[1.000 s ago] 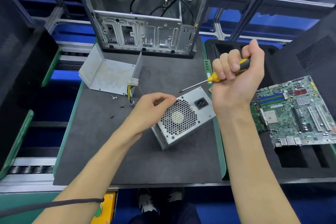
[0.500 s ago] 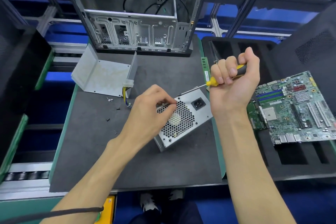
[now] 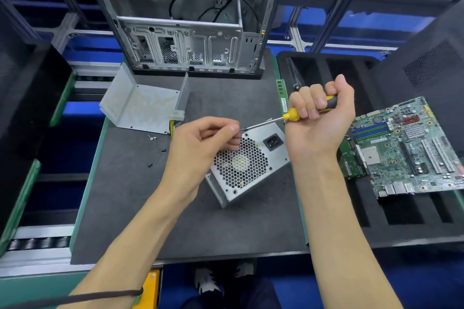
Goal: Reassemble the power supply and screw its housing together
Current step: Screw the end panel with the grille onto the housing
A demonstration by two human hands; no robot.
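Screw-loading step: left hand (image 3: 200,143) pinches at the screwdriver (image 3: 288,118) tip, screw itself too small to see; right hand (image 3: 319,118) fists the handle. Next, I'd guess: seat tip w/ screw in a power supply (image 3: 248,165) hole, keep shaft square.

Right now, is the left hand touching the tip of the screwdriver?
Touching. In the head view, the left hand's fingertips pinch right at the tip of the screwdriver, above the power supply; no gap shows between them.

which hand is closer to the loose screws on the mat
Left. The left hand is just right of the screws; the right hand is farther right, beyond the power supply.
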